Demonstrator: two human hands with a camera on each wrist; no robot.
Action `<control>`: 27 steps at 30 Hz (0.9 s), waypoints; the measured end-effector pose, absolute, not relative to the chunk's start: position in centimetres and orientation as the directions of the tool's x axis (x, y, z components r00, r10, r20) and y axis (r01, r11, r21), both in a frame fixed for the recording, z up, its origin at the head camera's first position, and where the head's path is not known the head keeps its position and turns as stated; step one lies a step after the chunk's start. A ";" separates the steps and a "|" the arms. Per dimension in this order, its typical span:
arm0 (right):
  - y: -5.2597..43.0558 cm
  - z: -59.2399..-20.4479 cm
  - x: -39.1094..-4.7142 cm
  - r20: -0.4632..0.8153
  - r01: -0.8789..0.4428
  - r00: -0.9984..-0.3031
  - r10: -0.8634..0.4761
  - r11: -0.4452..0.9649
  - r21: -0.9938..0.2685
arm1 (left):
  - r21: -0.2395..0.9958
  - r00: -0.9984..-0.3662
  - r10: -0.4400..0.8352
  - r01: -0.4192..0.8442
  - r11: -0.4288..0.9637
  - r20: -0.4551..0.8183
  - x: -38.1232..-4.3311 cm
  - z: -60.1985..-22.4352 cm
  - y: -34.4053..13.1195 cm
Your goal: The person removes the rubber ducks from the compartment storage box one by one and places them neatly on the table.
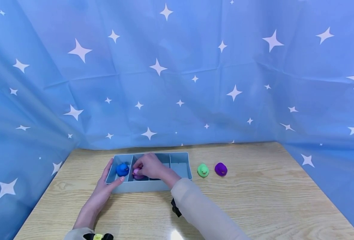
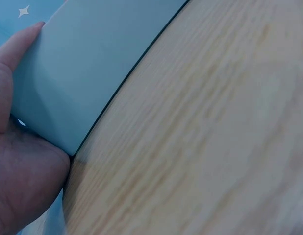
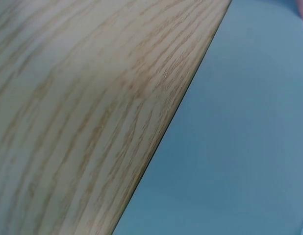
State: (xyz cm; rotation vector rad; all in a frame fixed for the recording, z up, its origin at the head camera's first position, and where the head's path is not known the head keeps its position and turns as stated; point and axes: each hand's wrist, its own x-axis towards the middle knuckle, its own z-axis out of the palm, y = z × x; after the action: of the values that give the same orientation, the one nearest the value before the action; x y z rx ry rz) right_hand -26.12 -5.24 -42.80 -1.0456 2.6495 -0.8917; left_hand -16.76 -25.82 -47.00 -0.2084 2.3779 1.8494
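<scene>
Setting down seems the step: the right hand (image 1: 152, 166) pinches the pink duck (image 1: 138, 176) within the tray's (image 1: 144, 187) second-from-left compartment — the left hand (image 1: 102, 188), fingers outstretched, braces the tray. Next calls for clean release.

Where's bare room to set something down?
Free: the table right of the purple duck, the table between the forearms in front of the box, and its rightmost compartment. Crowded: the rest of the box, with the blue duck, pinkish duck, right hand, and left hand at its left end.
</scene>
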 end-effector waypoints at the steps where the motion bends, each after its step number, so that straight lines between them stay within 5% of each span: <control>1: -5.2 -42.8 -26.2 0.066 -0.564 -0.744 -0.665 0.572 -0.596 | 0.952 -0.983 -0.034 -0.184 0.247 -0.181 -16.8 -47.0 -25.8; 27: -4.2 -42.3 -26.3 -0.003 -0.410 -0.766 -0.643 0.491 -0.768 | 0.953 -0.985 -0.037 -0.173 0.248 -0.169 -16.9 -47.2 -25.9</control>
State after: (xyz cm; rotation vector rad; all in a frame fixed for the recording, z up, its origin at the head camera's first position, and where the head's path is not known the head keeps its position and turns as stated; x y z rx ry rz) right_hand -26.27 -4.22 -42.29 -0.8904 2.4499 -1.1466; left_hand -16.93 -25.93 -47.22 -0.2018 2.3912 1.8505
